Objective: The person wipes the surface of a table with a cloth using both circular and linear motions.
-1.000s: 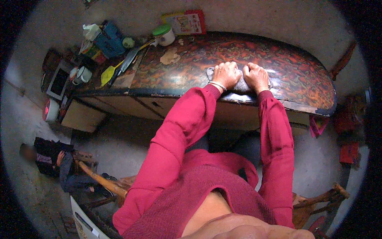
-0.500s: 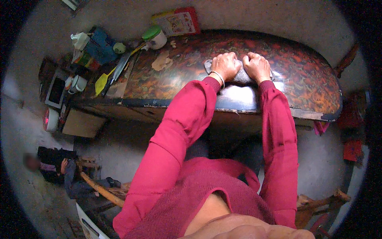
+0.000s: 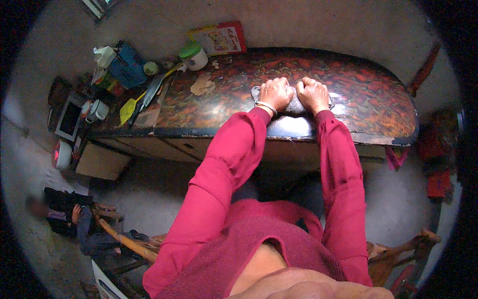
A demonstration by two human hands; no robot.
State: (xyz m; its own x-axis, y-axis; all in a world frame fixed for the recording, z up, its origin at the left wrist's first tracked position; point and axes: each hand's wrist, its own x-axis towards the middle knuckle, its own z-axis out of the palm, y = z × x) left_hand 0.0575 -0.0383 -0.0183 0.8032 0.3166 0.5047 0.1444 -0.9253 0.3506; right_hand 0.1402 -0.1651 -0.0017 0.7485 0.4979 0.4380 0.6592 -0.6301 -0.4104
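Side by side on the dark, red-mottled table top (image 3: 229, 102), my left hand (image 3: 277, 93) and my right hand (image 3: 312, 94) are closed on a grey cloth (image 3: 296, 106). The cloth shows between my hands and sticks out a little beyond each of them; the rest is hidden under my fingers. It lies against the table surface. Around my left wrist sits a pale bangle (image 3: 267, 107). The table's surface shines in front of the cloth.
Left on the table are a green-lidded white jar (image 3: 195, 57), a yellow fly swatter (image 3: 128, 108), a blue bag (image 3: 128, 68) and white mugs (image 3: 99, 109). A red-and-yellow packet (image 3: 219, 39) leans at the wall. A seated person (image 3: 74, 214) is at lower left, and wooden chairs (image 3: 398, 254) stand behind me.
The view has tilted, so the table sits slightly lower in the picture. Both hands keep hold of the cloth and have come slightly nearer each other.
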